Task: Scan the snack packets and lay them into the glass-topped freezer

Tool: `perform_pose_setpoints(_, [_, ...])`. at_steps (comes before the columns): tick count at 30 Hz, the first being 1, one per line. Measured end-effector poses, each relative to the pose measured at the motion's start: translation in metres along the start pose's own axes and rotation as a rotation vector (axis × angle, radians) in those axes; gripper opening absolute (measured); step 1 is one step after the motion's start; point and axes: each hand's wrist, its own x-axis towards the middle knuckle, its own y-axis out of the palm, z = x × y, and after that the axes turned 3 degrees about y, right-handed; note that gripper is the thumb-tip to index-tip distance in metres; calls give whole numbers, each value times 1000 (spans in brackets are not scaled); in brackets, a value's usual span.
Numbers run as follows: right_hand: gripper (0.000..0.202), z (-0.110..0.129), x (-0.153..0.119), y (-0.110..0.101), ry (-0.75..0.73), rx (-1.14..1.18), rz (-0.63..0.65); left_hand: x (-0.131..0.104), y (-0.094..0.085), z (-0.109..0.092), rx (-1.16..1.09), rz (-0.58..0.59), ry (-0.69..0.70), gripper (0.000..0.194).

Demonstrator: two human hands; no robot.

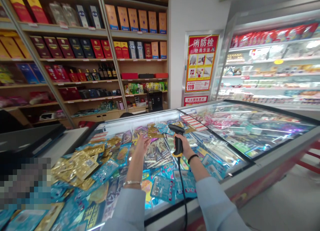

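Note:
My right hand (184,145) is wrapped round the grip of a black and yellow barcode scanner (178,142), and its dark cable hangs down past the near edge. Its head points left, above packets on the glass-topped freezer (241,151). My left hand (142,145) is to the left of the scanner, fingers loosely stretched and apart. A gold packet (153,130) lies just beyond those fingers; whether they touch it is unclear. Below my hands, several blue packets (163,188) are spread on the glass. A pile of gold packets (78,166) sits to the left.
A dark counter device (32,141) stands at the left. Behind are shelves of boxed goods (133,19) and a red wall poster (201,62). A lit display fridge (272,67) stands at the right, with a red frame (310,161) near the floor.

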Motion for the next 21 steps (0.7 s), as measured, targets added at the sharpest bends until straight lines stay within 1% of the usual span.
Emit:
perform_pose_setpoints(2, [20, 1, -1, 1, 56, -46, -5, -1, -7, 0, 116, -39, -23, 30])
perform_pose_setpoints(4, [18, 3, -2, 2, 101, -94, -8, -4, -10, 0, 213, -58, -31, 19])
perform_pose_setpoints(7, [17, 5, -5, 3, 127, -145, 0, -7, -8, -2, 291, -42, -9, 10])
perform_pose_setpoints(12, [18, 6, -7, 4, 125, -182, 23, -5, 2, -6, 369, -32, 16, 13])
perform_pose_setpoints(17, [20, -1, -4, 3, 123, -198, 59, 5, 3, -5, 492, -84, 24, 18])
perform_pose_setpoints(21, [23, -6, 1, 2, 102, -197, 68, 3, 5, 1, 490, -109, 89, 22])
